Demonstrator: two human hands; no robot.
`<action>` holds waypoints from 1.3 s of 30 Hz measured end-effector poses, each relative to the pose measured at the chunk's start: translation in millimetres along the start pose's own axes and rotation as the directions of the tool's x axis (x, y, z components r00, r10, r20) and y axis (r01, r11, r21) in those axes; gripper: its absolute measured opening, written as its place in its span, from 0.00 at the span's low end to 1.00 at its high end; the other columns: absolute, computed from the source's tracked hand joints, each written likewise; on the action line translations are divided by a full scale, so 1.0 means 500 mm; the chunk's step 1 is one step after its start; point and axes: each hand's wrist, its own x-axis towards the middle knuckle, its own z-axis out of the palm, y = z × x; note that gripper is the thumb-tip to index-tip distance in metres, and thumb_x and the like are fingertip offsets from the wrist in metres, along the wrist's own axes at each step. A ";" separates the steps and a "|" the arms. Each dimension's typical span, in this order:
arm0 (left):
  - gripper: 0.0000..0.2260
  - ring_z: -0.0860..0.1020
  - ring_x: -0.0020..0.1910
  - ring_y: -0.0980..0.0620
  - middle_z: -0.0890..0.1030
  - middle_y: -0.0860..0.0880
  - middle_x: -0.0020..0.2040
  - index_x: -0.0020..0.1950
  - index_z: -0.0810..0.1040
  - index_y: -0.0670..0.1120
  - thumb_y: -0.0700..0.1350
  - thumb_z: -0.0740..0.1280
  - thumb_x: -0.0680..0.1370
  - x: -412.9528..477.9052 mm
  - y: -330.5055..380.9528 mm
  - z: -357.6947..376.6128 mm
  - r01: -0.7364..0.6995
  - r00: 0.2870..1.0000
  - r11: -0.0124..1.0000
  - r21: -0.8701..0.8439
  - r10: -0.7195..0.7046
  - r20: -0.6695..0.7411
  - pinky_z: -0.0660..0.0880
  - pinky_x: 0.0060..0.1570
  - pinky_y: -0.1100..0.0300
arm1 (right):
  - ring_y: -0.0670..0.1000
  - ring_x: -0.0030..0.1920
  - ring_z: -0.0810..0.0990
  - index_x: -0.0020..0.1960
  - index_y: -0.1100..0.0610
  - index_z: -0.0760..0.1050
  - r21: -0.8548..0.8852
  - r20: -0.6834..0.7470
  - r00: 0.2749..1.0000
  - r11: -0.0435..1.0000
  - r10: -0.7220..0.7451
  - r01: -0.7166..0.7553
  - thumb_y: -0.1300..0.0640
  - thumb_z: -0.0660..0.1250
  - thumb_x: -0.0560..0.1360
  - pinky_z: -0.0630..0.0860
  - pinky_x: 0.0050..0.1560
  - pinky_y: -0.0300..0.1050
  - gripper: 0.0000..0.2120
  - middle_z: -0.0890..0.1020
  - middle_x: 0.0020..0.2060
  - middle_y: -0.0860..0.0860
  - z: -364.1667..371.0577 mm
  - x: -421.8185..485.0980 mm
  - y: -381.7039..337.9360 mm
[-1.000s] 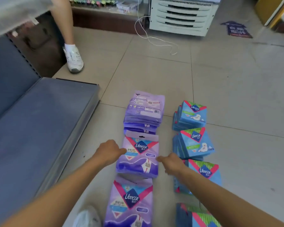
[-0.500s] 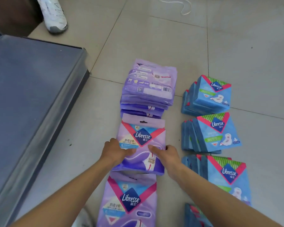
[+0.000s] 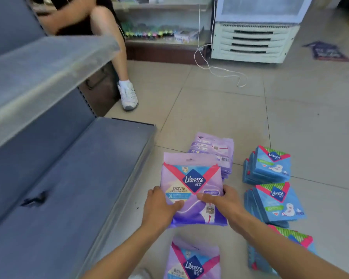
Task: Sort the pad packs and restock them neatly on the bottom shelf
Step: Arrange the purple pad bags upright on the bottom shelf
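I hold a stack of purple pad packs (image 3: pixel 191 182) lifted off the floor, front label facing me. My left hand (image 3: pixel 159 210) grips its lower left edge and my right hand (image 3: pixel 224 202) grips its lower right edge. Behind it a second purple pile (image 3: pixel 220 150) lies on the tiles, back side up. Another purple stack (image 3: pixel 193 262) lies near my feet. Three piles of blue pad packs (image 3: pixel 270 166) sit in a column on the right. The grey bottom shelf (image 3: pixel 73 178) stretches along the left, bare.
An upper shelf edge (image 3: pixel 38 77) overhangs the bottom shelf. Another person's leg and white shoe (image 3: pixel 128 94) stand at the shelf's far end. A white cooler (image 3: pixel 254 37) and a loose cord (image 3: pixel 226 73) lie at the back on the tiled floor.
Both hands closed on the middle purple stack and lifted it off the floor. The view tilted up, bringing the shelves and cooler back into sight.
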 end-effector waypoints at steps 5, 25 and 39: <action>0.21 0.76 0.57 0.54 0.73 0.51 0.56 0.61 0.70 0.48 0.51 0.73 0.72 -0.119 0.099 -0.176 -0.085 0.977 0.996 -0.039 0.076 -0.199 0.71 0.46 0.68 | 0.50 0.38 0.86 0.52 0.56 0.77 -0.016 0.079 0.971 0.974 -0.225 0.227 0.59 0.79 0.64 0.80 0.31 0.41 0.19 0.85 0.43 0.51 0.042 -0.128 -0.175; 0.21 0.74 0.57 0.53 0.70 0.50 0.55 0.54 0.64 0.48 0.52 0.74 0.71 -0.460 0.036 -0.588 -0.206 0.624 0.962 -0.180 -0.012 -0.781 0.73 0.47 0.66 | 0.54 0.40 0.86 0.53 0.57 0.76 0.036 0.477 0.743 0.855 -0.469 0.517 0.57 0.80 0.63 0.83 0.41 0.51 0.22 0.86 0.44 0.53 0.380 -0.519 -0.436; 0.21 0.72 0.50 0.46 0.69 0.49 0.49 0.51 0.67 0.45 0.51 0.75 0.70 -0.612 -0.148 -0.725 -0.158 0.350 0.978 -0.133 -0.070 -0.934 0.71 0.48 0.55 | 0.50 0.46 0.85 0.56 0.55 0.72 0.075 0.680 0.552 0.795 -0.482 0.602 0.61 0.82 0.60 0.84 0.43 0.48 0.29 0.84 0.48 0.49 0.634 -0.665 -0.407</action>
